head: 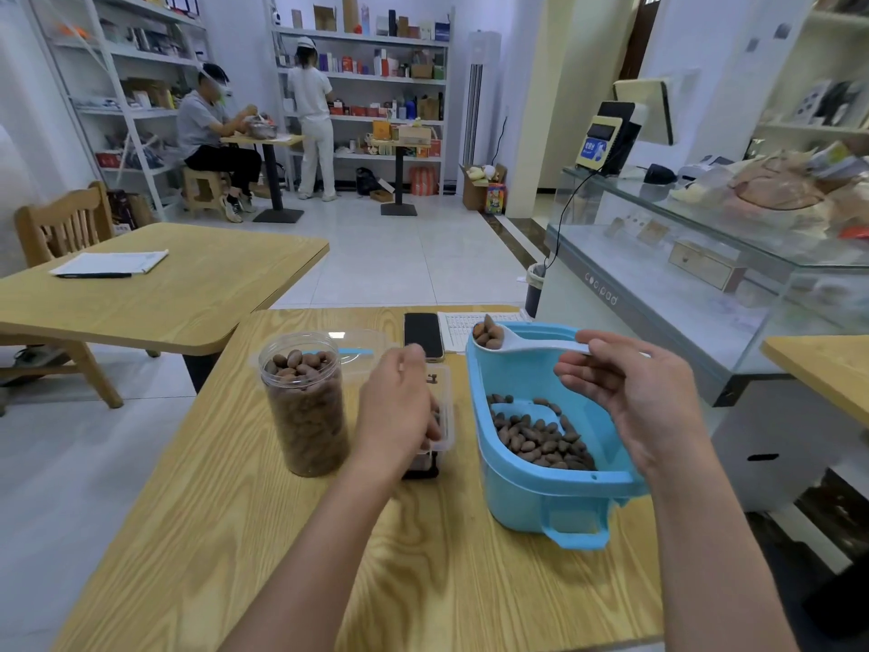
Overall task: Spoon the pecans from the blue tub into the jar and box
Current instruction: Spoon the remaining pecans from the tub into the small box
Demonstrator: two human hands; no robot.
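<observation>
A blue tub (541, 491) stands on the wooden table (235, 534) at the right, with pecans (541, 437) on its floor. My right hand (644, 397) pinches the handle of a white spoon (526, 343), whose bowl carries a few pecans over the tub's far left rim. A clear jar (305, 402), nearly full of pecans, stands to the left. Between jar and tub sits a clear plastic box (446, 416), mostly hidden by my left hand (399, 407), which grips its near edge.
A black phone (423, 334) and a printed sheet (458, 329) lie behind the box. A clear lid (362, 343) lies behind the jar. A glass counter (705, 275) runs along the right. Another table (155, 294) with papers stands at left. Two people work far back.
</observation>
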